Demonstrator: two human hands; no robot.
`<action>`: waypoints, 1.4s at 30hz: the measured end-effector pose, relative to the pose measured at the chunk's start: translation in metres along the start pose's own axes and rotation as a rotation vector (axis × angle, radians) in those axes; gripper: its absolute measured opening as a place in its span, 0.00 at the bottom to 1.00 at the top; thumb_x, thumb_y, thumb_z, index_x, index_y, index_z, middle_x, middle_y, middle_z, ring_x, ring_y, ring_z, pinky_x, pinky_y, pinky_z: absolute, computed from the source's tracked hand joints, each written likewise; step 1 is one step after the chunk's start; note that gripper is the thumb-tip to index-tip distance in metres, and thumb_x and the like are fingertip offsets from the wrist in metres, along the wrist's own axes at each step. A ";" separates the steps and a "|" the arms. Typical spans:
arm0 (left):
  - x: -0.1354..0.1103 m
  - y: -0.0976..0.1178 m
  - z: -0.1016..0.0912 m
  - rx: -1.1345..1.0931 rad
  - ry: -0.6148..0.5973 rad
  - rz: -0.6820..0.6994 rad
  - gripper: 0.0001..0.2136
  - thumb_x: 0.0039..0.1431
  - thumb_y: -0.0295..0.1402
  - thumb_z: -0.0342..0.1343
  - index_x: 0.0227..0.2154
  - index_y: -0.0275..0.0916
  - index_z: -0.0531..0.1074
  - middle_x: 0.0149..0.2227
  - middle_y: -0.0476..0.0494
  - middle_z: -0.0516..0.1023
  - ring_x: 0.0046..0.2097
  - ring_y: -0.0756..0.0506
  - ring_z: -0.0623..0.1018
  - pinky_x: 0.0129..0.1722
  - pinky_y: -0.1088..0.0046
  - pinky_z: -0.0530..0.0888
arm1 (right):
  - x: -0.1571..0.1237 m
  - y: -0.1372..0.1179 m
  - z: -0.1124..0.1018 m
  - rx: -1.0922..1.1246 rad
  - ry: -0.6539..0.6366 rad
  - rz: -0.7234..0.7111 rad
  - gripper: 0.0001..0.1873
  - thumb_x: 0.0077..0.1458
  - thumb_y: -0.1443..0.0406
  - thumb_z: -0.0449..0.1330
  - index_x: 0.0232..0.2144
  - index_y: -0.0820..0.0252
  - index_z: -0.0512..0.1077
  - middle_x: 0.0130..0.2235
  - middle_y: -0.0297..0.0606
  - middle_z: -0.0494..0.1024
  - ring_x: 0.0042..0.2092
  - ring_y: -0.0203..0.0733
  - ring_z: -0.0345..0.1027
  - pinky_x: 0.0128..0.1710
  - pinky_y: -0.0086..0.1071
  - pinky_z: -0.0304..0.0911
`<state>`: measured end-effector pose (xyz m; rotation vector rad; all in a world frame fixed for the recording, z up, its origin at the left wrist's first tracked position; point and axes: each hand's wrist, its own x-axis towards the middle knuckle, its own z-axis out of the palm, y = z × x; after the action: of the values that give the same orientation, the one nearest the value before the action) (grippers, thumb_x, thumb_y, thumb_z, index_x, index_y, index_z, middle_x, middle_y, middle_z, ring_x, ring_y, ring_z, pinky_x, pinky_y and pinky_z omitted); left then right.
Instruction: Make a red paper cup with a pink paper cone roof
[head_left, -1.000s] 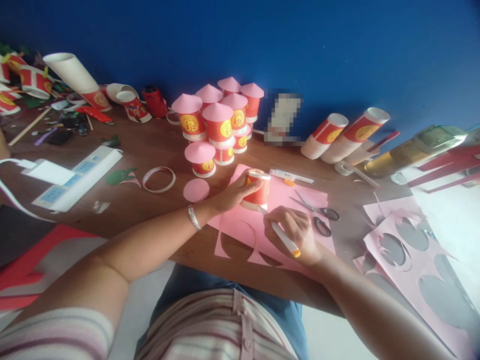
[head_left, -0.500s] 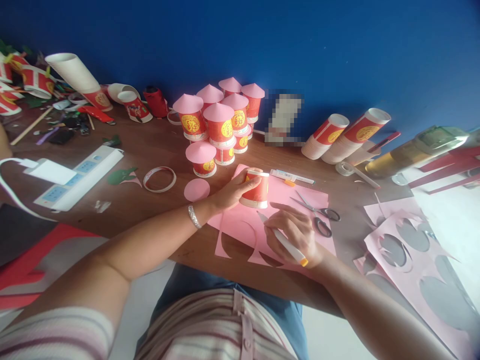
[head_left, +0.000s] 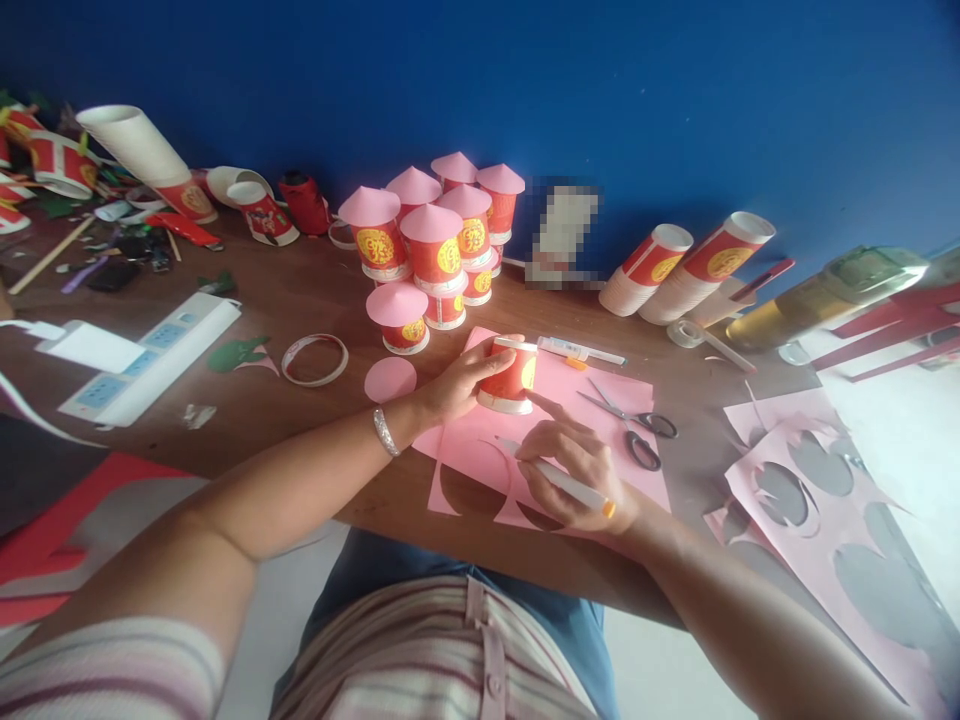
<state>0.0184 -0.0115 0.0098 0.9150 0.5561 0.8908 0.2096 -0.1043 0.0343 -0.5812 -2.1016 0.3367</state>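
Note:
My left hand [head_left: 466,378] is closed around the side of a red paper cup [head_left: 508,378] with a yellow print, its thumb near the top edge. The cup is over a sheet of pink paper [head_left: 556,418] with round pieces cut from its near edge. In my right hand [head_left: 574,470] is a white pen [head_left: 574,485] with an orange end. Its tip points left, just below the cup and apart from it. Right of the cup lie open scissors [head_left: 628,422]. A pink paper disc [head_left: 390,380] rests left of my left hand.
Several red cups with pink cone tops [head_left: 433,225] stand stacked behind. Two leaning cup stacks [head_left: 646,270] [head_left: 709,268] are at back right, near a tape roll [head_left: 686,333]. A power strip [head_left: 150,360], a paper ring [head_left: 315,360] and cut pink scraps [head_left: 799,450] lie around.
The pen tip has shifted left and slightly down, away from the cup. The left hand keeps its grip, with the cup turned slightly so more yellow print shows on its right side.

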 end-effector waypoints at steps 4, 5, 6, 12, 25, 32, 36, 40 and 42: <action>-0.002 0.002 0.005 0.097 0.021 0.002 0.26 0.52 0.45 0.75 0.49 0.37 0.76 0.41 0.45 0.78 0.45 0.45 0.77 0.47 0.67 0.73 | 0.001 -0.001 0.002 0.001 -0.030 -0.041 0.10 0.61 0.74 0.59 0.42 0.55 0.69 0.31 0.29 0.78 0.28 0.36 0.71 0.61 0.58 0.74; -0.002 0.002 0.005 0.111 0.022 -0.003 0.25 0.51 0.45 0.75 0.47 0.37 0.76 0.39 0.46 0.77 0.43 0.46 0.76 0.46 0.68 0.73 | 0.002 -0.001 0.002 -0.014 -0.029 -0.049 0.10 0.61 0.74 0.59 0.42 0.55 0.69 0.31 0.29 0.78 0.28 0.36 0.71 0.59 0.57 0.76; -0.002 0.002 0.005 0.120 0.024 -0.006 0.25 0.51 0.44 0.75 0.46 0.37 0.76 0.38 0.47 0.76 0.43 0.46 0.76 0.46 0.68 0.73 | 0.003 -0.001 0.001 -0.038 -0.019 -0.058 0.11 0.61 0.74 0.59 0.42 0.55 0.69 0.31 0.29 0.77 0.28 0.36 0.71 0.58 0.55 0.77; -0.001 0.001 0.003 0.107 0.017 0.016 0.23 0.54 0.45 0.73 0.47 0.37 0.76 0.43 0.43 0.78 0.47 0.44 0.77 0.48 0.67 0.74 | 0.004 0.000 -0.005 -0.209 0.064 -0.053 0.14 0.59 0.76 0.60 0.42 0.53 0.68 0.28 0.28 0.76 0.27 0.36 0.72 0.44 0.41 0.81; -0.003 0.003 0.002 0.077 -0.021 -0.001 0.21 0.57 0.42 0.70 0.49 0.37 0.76 0.44 0.42 0.80 0.50 0.41 0.78 0.48 0.67 0.76 | 0.003 0.004 -0.006 -0.351 0.113 -0.007 0.12 0.59 0.77 0.60 0.38 0.55 0.68 0.27 0.30 0.76 0.27 0.35 0.70 0.29 0.30 0.69; -0.004 0.003 -0.001 0.110 -0.047 -0.006 0.19 0.59 0.41 0.68 0.49 0.36 0.76 0.44 0.40 0.80 0.47 0.42 0.79 0.47 0.66 0.76 | 0.002 0.004 -0.007 -0.343 0.092 -0.007 0.12 0.60 0.77 0.59 0.39 0.55 0.68 0.28 0.30 0.76 0.28 0.35 0.70 0.30 0.30 0.69; -0.004 0.003 -0.001 0.121 -0.053 -0.005 0.19 0.59 0.41 0.67 0.48 0.36 0.76 0.44 0.40 0.81 0.47 0.42 0.79 0.47 0.65 0.76 | 0.002 0.003 -0.007 -0.354 0.077 -0.008 0.12 0.60 0.77 0.60 0.39 0.55 0.68 0.28 0.30 0.76 0.27 0.35 0.70 0.29 0.29 0.68; -0.004 0.003 -0.001 0.111 -0.054 -0.003 0.19 0.59 0.41 0.68 0.48 0.36 0.75 0.44 0.40 0.80 0.47 0.42 0.79 0.47 0.65 0.76 | 0.003 0.003 -0.007 -0.341 0.074 -0.005 0.13 0.58 0.77 0.60 0.39 0.55 0.69 0.28 0.30 0.77 0.27 0.35 0.71 0.29 0.30 0.68; -0.004 0.003 -0.001 0.108 -0.055 -0.006 0.19 0.59 0.41 0.68 0.49 0.37 0.75 0.44 0.41 0.80 0.47 0.42 0.79 0.48 0.65 0.76 | 0.003 0.003 -0.006 -0.327 0.071 -0.006 0.13 0.58 0.77 0.60 0.39 0.55 0.69 0.28 0.30 0.77 0.27 0.36 0.71 0.30 0.30 0.69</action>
<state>0.0143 -0.0133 0.0116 1.0316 0.5637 0.8342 0.2142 -0.1005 0.0387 -0.7649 -2.1024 -0.0337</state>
